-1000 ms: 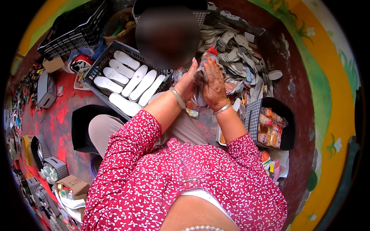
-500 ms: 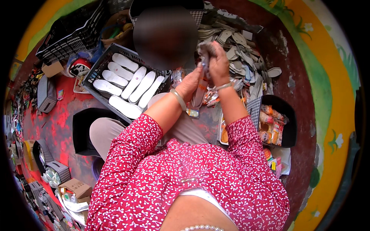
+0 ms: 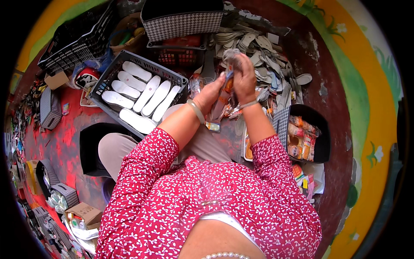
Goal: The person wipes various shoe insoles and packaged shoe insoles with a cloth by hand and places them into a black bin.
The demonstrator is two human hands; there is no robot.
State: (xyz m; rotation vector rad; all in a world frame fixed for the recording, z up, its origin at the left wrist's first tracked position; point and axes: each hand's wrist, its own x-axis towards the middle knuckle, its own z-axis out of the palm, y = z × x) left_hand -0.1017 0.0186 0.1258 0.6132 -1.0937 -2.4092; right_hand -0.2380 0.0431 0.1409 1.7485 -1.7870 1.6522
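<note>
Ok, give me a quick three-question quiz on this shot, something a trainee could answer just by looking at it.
1. True or false: both hands are raised over the lap, holding the same clear plastic packet.
2. What lies in the dark crate at upper left? A) white insoles B) bottles C) folded cloth
3. Fill in: the heap behind the hands is made of grey ____.

Key
1. True: the left hand and right hand both grip the plastic packet.
2. A: white insoles lie side by side in the dark crate.
3. Insoles: the grey heap lies loose on the floor.
</note>
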